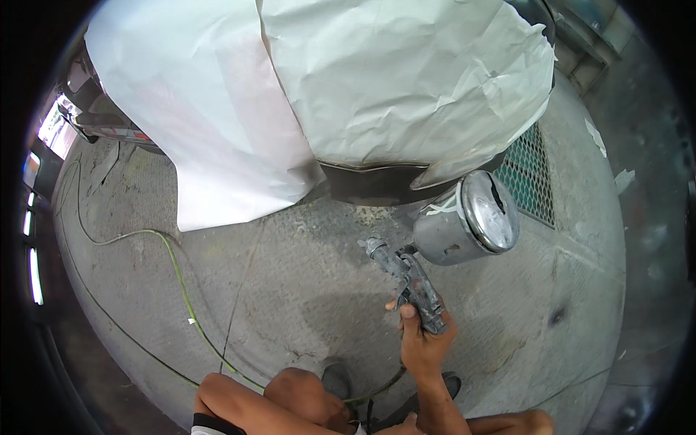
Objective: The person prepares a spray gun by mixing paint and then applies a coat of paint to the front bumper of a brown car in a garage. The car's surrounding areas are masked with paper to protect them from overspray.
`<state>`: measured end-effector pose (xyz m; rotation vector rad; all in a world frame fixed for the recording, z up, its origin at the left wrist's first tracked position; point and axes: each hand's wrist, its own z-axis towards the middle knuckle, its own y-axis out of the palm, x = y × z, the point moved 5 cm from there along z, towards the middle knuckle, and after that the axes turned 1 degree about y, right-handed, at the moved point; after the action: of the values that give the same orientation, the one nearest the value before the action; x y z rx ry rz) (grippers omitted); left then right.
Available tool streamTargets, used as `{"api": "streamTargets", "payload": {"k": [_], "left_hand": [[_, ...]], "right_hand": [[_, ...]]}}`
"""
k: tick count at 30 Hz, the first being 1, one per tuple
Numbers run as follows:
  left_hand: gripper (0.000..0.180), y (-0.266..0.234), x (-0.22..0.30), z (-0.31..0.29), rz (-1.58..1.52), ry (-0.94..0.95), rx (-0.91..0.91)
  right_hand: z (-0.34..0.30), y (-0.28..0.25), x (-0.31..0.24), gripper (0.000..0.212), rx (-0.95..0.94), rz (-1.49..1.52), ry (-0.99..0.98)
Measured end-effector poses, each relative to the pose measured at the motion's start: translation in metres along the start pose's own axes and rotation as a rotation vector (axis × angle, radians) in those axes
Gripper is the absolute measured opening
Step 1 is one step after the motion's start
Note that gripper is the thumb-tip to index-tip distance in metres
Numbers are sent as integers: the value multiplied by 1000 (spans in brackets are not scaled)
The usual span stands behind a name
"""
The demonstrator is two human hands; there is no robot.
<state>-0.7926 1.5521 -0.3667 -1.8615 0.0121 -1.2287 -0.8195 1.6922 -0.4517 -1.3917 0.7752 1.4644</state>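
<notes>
My right hand (426,349) wraps tight around the spray gun (419,286) above the floor (312,283), short of the grate's near edge (528,174), positioning, I judge, trigger pressure unclear, next move wanting steady aim!

And there's the spray gun (417,288), right of center, grey and crusted, slanting with its nozzle (373,246) up and to the left! Beside it, just right, hangs the silvery cup (444,230), tipped over, pale strips across its side, its shiny lid (487,221) facing right, bearing a jagged dark patch, hole or reflection unclear.
</notes>
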Motion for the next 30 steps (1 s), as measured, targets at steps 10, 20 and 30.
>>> {"api": "streamTargets", "payload": {"k": [10,20,30], "left_hand": [[32,10,3,-16,154,86,11],[53,-53,4,-26,509,-445,652],[78,-90,15,-34,877,-1711,1642]], "right_hand": [[-21,10,40,31,240,-25,239],[-31,56,44,36,175,173,74],[-60,55,79,31,310,168,218]]}}
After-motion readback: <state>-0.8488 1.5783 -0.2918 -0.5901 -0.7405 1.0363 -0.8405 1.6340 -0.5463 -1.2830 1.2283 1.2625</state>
